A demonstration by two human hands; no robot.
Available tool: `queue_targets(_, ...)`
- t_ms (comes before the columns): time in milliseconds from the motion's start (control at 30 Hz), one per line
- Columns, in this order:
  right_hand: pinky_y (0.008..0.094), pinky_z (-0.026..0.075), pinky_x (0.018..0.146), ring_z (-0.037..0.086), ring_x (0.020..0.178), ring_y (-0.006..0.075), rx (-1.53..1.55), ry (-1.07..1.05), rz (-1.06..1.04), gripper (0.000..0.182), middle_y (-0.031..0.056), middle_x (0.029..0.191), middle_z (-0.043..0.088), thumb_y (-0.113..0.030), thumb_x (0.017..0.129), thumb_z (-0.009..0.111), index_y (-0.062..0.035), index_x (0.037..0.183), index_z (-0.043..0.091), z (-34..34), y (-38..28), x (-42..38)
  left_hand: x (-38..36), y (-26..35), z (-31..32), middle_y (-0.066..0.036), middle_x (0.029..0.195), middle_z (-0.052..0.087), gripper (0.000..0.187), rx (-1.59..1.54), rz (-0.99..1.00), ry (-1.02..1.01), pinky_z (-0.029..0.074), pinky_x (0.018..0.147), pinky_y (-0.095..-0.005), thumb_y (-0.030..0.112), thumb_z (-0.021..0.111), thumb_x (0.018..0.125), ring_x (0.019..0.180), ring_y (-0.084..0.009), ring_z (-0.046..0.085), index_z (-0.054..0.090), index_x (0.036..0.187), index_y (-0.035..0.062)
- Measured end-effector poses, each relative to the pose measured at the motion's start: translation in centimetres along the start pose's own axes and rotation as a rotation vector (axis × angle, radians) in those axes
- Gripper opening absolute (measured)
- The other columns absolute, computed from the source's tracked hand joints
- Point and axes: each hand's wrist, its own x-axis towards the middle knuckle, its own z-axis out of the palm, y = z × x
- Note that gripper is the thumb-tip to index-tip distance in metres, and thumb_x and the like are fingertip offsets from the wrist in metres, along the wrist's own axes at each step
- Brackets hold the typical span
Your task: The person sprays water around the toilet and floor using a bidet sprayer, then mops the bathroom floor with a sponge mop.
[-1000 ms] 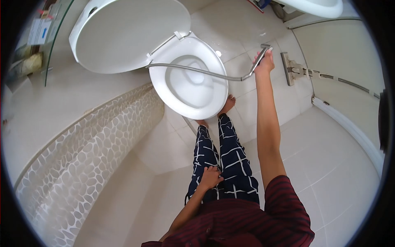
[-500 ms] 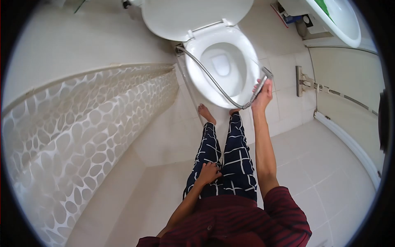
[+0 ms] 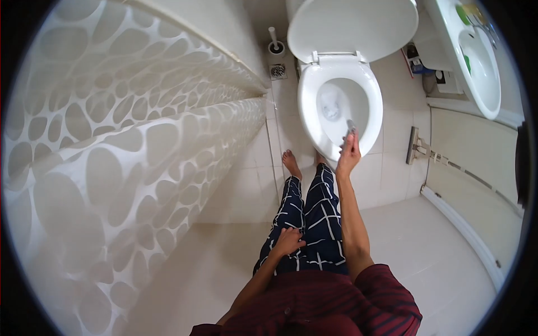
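Note:
My right hand [image 3: 348,154] is closed round the grey handheld sprayer [image 3: 351,125], over the front right part of the toilet bowl [image 3: 310,106]. The sprayer's head points into the bowl, where the water [image 3: 330,106] looks disturbed. The sprayer's hose is hardly visible from here. My left hand [image 3: 289,242] rests on the dark checked trousers at my thigh, fingers spread and holding nothing. Behind the bowl the toilet lid [image 3: 353,28] stands raised, and the white seat lies down on the rim.
A patterned shower curtain [image 3: 129,162] hangs at the left. A toilet brush [image 3: 275,45] stands beside a floor drain [image 3: 277,71]. At the right are a washbasin [image 3: 479,70], items below it, and a floor squeegee [image 3: 413,145] with a long handle.
The view has shifted, bringing the brush and drain into sight. My right hand has moved with the sprayer from the bowl's right edge to over its front, and the bowl water now looks stirred.

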Motion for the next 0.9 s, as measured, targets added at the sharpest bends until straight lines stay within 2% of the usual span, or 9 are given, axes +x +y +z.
queue_targets(133,0.0209,0.039,0.064,0.044,0.071,0.0081,-0.035,-0.36,0.124,0.046,0.0036,0.091,0.052,-0.028,0.084,0.053,-0.0116,0.126,0.041,6.4,-2.9,-0.4,0.2,0.0,0.0,-0.011,0.092,0.054,0.034,-0.04,-0.015,0.045,0.031,0.077,-0.0373,0.034,0.055,0.073,0.09,-0.0256,0.047,0.063,0.085,0.0036)
queue_targets(333,0.0249,0.039,0.069,0.048,0.077,0.0188,-0.07,-0.746,-0.51,0.066,0.0107,0.089,0.05,0.002,0.069,0.048,-0.0107,0.131,0.03,20.6,-11.5,4.1,1.5,0.7,-0.5,-0.011,0.094,0.053,0.034,-0.135,-0.059,0.068,0.032,0.076,-0.0394,0.036,0.053,0.074,0.092,-0.0261,0.047,0.062,0.087,0.0059)
queue_targets(367,0.024,0.039,0.07,0.05,0.081,0.0204,-0.076,-0.739,-0.599,0.062,0.0144,0.093,0.05,0.001,0.07,0.048,-0.009,0.129,0.032,23.4,-13.8,5.9,1.7,1.0,-0.4,-0.011,0.094,0.053,0.034,-0.157,-0.062,0.083,0.032,0.076,-0.0396,0.036,0.052,0.074,0.092,-0.0262,0.047,0.062,0.087,0.006)
queue_targets(400,0.0241,0.044,0.068,0.053,0.075,0.0107,-0.044,-0.702,-0.735,0.051,0.0036,0.089,0.057,0.0,0.076,0.049,-0.0073,0.125,0.038,26.4,-15.5,8.2,1.9,1.1,0.0,-0.011,0.094,0.053,0.034,-0.179,-0.064,0.097,0.032,0.076,-0.0398,0.036,0.052,0.074,0.092,-0.0263,0.047,0.062,0.087,0.0062)
queue_targets(433,0.0287,0.046,0.07,0.057,0.079,0.0174,-0.024,-0.819,-0.594,0.038,0.009,0.091,0.059,-0.002,0.075,0.051,-0.0018,0.112,0.045,27.9,-19.3,9.6,2.1,1.3,0.2,-0.011,0.094,0.053,0.034,-0.183,-0.067,0.112,0.032,0.076,-0.0402,0.036,0.052,0.074,0.092,-0.0263,0.047,0.062,0.087,0.0063)
queue_targets(500,0.0287,0.039,0.047,0.047,0.049,0.0168,-0.131,-0.586,-0.66,0.018,0.008,0.058,0.052,-0.016,0.083,0.051,0.0017,0.085,0.055,30.8,-24.9,11.1,2.9,2.0,0.5,-0.011,0.094,0.053,0.034,-0.195,-0.065,0.15,0.032,0.077,-0.0408,0.037,0.051,0.074,0.093,-0.0264,0.047,0.062,0.087,0.0066)
queue_targets(667,0.0303,0.041,0.052,0.045,0.057,0.0191,-0.135,-0.513,-0.811,0.014,0.0128,0.068,0.052,0.001,0.078,0.047,0.006,0.091,0.049,36.3,-26.8,15.9,4.1,4.3,-0.1,-0.011,0.095,0.053,0.035,-0.209,-0.121,0.135,0.033,0.079,-0.0417,0.037,0.051,0.074,0.094,-0.0267,0.047,0.062,0.087,0.0065)
queue_targets(800,0.0276,0.036,0.053,0.041,0.06,0.0196,-0.103,-0.597,-0.447,0.018,0.011,0.07,0.048,0.014,0.073,0.043,0.0079,0.088,0.049,35.9,-27.2,15.1,5.2,5.0,-0.2,-0.012,0.097,0.053,0.037,-0.238,-0.148,0.103,0.033,0.08,-0.0421,0.038,0.051,0.074,0.095,-0.0268,0.047,0.062,0.089,0.0064)
queue_targets(900,0.0272,0.036,0.052,0.04,0.058,0.0181,-0.193,-0.572,-0.642,0.02,0.0072,0.067,0.046,0.016,0.072,0.043,0.0056,0.087,0.051,38.9,-23.8,17.0,5.1,4.7,-0.2,-0.012,0.097,0.053,0.037,-0.252,-0.139,0.116,0.033,0.08,-0.0422,0.039,0.051,0.073,0.095,-0.027,0.048,0.062,0.09,0.0067)
